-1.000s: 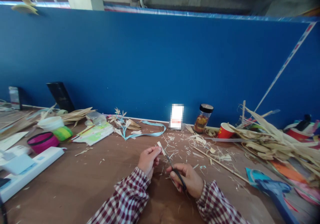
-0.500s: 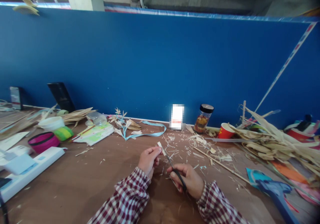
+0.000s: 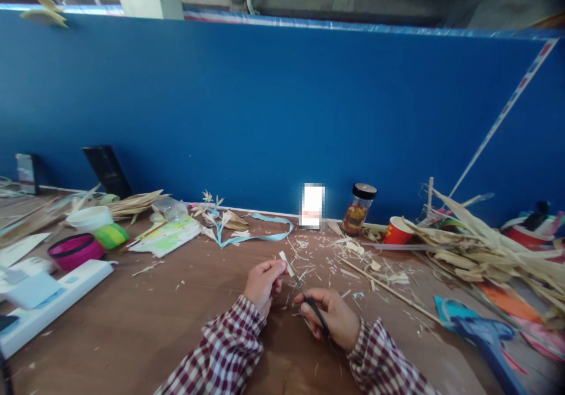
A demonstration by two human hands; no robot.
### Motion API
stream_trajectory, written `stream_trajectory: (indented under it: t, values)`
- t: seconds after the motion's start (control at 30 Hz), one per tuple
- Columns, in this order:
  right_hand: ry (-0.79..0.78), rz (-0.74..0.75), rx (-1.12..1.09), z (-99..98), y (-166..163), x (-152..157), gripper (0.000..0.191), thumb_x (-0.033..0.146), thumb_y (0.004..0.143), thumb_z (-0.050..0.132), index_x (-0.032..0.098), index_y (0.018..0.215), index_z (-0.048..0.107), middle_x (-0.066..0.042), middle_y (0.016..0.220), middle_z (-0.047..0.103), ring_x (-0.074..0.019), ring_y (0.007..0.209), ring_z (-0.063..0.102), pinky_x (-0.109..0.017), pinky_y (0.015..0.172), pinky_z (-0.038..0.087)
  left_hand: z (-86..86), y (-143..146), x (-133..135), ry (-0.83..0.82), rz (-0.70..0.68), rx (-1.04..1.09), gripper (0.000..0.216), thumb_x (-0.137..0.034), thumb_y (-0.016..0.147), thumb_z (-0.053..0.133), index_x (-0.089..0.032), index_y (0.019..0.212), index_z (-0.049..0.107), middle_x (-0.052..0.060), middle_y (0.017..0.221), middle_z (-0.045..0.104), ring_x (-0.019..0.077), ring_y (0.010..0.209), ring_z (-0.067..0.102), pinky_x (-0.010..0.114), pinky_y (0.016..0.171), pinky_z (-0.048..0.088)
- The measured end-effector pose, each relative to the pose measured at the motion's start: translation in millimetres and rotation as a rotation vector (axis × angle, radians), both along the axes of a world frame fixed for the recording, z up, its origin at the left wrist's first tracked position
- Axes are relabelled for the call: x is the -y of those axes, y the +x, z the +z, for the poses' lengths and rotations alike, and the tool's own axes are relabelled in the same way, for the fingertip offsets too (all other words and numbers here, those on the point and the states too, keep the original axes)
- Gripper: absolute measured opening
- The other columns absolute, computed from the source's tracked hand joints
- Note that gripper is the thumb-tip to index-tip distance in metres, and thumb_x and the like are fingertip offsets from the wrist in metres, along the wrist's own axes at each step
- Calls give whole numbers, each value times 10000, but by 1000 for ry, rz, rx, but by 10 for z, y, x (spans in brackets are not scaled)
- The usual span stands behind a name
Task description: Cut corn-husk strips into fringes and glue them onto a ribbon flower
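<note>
My left hand (image 3: 263, 282) pinches a short pale straw strip (image 3: 285, 262) that sticks up and to the right from the fingertips. My right hand (image 3: 332, 317) is closed round the black handles of small scissors (image 3: 309, 301). Their blades point up-left and meet the strip just below its free end. Both hands hover low over the brown table (image 3: 145, 324), in red-and-white checked sleeves. Straw cuttings (image 3: 318, 259) are scattered on the table just beyond the hands.
A heap of dried straw stalks (image 3: 485, 248) lies at the right, with a red paper cup (image 3: 396, 230) and a black-lidded jar (image 3: 358, 209) behind. A blue glue gun (image 3: 481, 331) lies front right. A white power strip (image 3: 48, 301), pink bowl (image 3: 74, 250) and light blue ribbon (image 3: 256, 236) are left.
</note>
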State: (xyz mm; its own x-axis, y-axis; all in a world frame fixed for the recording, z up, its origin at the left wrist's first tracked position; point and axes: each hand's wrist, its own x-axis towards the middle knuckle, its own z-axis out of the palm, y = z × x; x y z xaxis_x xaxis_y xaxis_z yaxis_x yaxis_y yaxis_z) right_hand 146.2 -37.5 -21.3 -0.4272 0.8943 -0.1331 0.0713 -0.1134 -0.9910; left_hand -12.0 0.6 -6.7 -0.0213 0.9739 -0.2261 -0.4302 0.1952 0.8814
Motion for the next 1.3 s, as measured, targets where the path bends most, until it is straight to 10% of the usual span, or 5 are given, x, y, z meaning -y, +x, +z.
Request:
stream_trajectory:
  t: [1.3]
  values:
    - [16,-26,21,1,-5,-1,413,455,711,567,111,938,574,62,447,481,-43,337,405,-150,345,332,1,37,63,-23,-40,-56,274,-355,546,699,-104,611,609,-2,542,569,7,352,346,129,321,233]
